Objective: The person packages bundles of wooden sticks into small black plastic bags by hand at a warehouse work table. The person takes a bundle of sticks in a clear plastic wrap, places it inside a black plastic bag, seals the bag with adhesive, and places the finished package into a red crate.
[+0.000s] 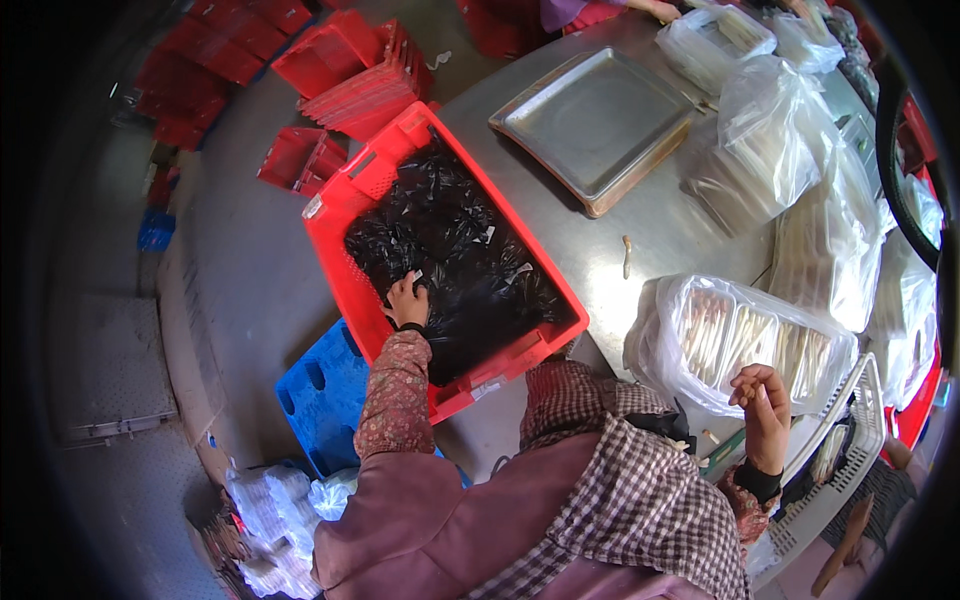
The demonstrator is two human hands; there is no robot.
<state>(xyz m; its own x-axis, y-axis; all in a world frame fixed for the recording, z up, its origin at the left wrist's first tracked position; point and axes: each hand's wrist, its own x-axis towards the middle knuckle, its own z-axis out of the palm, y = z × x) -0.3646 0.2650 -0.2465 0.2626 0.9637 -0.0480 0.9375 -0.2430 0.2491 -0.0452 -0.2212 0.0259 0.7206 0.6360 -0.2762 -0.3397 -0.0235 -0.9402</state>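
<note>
Inside a red plastic crate (336, 259), my left hand (409, 301) rests on black plastic bags (457, 262), its fingers bent beside a small white tag (417, 277). Whether the fingers grip the plastic, I cannot tell. My right hand (761, 412) is raised with its fingers loosely curled and holds nothing visible. It is nearest to a clear plastic bag (649, 322) around several trays of pale, thin stalks (752, 336). A checked scarf and patterned sleeves show below both hands.
Metal trays (592, 120) lie on the steel table (555, 206), beside more bagged trays (825, 232). A white slotted basket (832, 480) stands at right. A blue pallet (322, 397) lies below the crate; red crates (360, 90) are stacked beyond. Another person's hand (660, 9) shows at the top.
</note>
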